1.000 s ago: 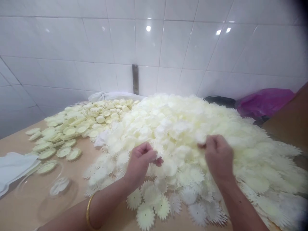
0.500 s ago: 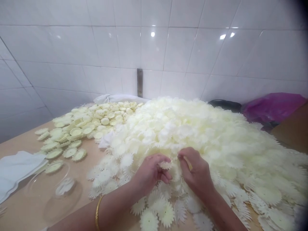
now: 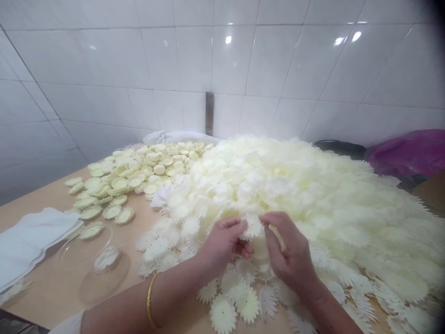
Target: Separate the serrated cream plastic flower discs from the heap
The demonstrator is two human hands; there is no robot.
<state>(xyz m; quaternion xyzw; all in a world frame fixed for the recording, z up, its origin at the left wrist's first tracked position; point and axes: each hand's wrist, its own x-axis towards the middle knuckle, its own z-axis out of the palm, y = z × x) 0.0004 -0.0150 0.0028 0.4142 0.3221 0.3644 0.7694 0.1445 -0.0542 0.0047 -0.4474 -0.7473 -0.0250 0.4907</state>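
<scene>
My left hand pinches a cream flower-shaped disc with a jagged petal edge between thumb and fingers, its face turned up toward me. At the disc's right edge, my right hand has its thumb and fingertips drawn together, seemingly gripping the rim. A large heap of similar loose discs lies behind and around both hands. Several more discs are scattered in front, below my wrists.
Thicker yellowish flower pieces are piled at the left. A folded white cloth and a clear round dish with a white lump lie nearer. A purple bag sits at the far right, against the tiled wall.
The disc in my left hand has turned to show its face, and the right fingertips have come to its edge. The whole view has shifted slightly.
</scene>
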